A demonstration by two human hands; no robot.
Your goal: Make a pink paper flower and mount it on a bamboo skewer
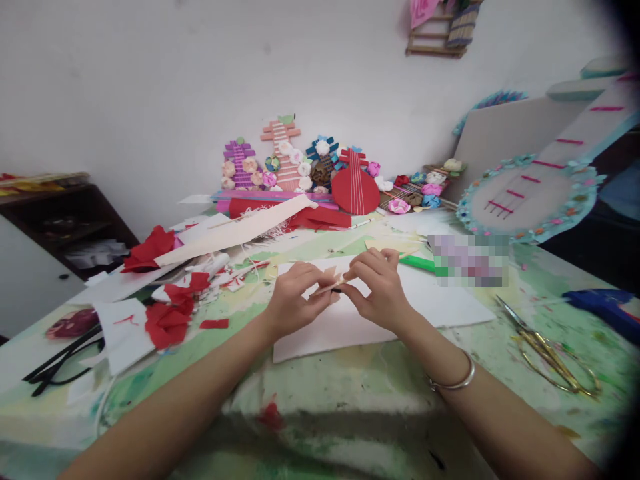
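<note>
My left hand (295,297) and my right hand (377,283) meet over a white sheet (440,303) on the green-stained table (350,387). Both pinch a thin wooden stick (333,286) with a small pale paper piece (330,272) at it, fingers closed round them. A silver bangle (457,380) sits on my right wrist.
Red paper scraps (167,320) and white cut pieces lie at left. Gold scissors (547,350) and a blue glue gun (603,307) lie at right. Paper instrument models with flowers (320,170) stand along the wall; a large round one (530,200) is at right. Black cord (60,363) lies far left.
</note>
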